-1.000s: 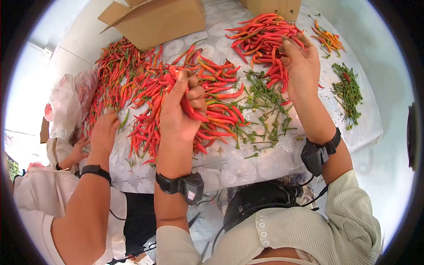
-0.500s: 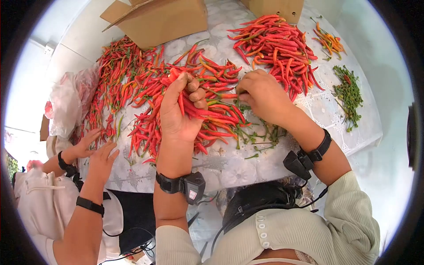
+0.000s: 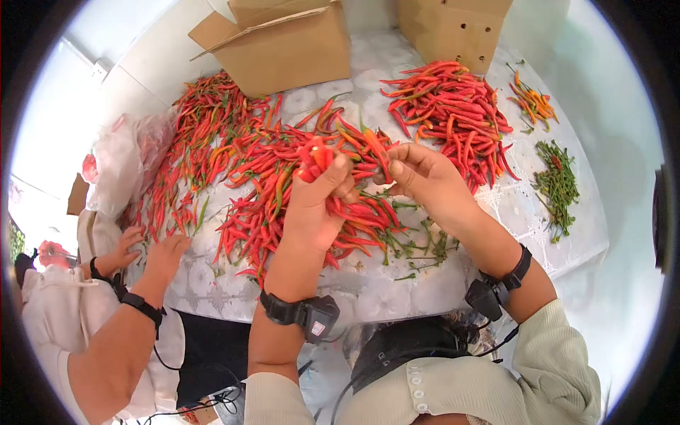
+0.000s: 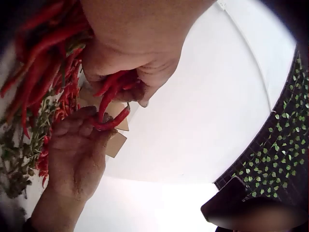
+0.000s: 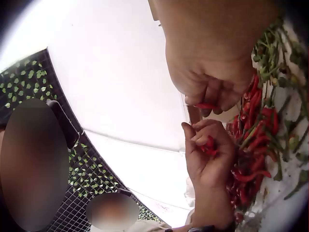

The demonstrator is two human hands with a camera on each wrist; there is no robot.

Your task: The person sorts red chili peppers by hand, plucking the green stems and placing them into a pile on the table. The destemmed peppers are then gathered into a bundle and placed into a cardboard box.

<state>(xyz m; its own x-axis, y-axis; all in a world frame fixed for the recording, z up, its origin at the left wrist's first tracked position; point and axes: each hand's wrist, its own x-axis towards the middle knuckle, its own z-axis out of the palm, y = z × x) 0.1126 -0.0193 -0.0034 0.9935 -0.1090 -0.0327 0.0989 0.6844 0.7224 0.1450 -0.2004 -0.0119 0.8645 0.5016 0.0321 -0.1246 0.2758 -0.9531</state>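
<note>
My left hand (image 3: 315,209) grips a small bunch of red chili peppers (image 3: 315,157), their ends poking up past the thumb, above the main heap. Close on its right, my right hand (image 3: 435,184) pinches an orange-red chili pepper (image 3: 376,147) between thumb and fingers. In the right wrist view, a red chili (image 5: 206,106) shows at the right fingertips, just above the bunch. Beneath the hands spreads a heap of red chilies (image 3: 248,234) with green stems. Loose green stems (image 3: 432,248) lie below the right hand.
Behind the right hand lies a pile of stemless-looking red chilies (image 3: 453,106). Farther right are a few orange chilies (image 3: 535,103) and a green stem pile (image 3: 556,177). Cardboard boxes (image 3: 297,57) stand at the back. Another person's hands (image 3: 166,255) rest at the table's left, near a plastic bag (image 3: 131,163).
My right hand has come from the back right pile to beside the left hand and now pinches a chili. The left hand keeps its bunch. The neighbour's hands have drawn back toward the table edge.
</note>
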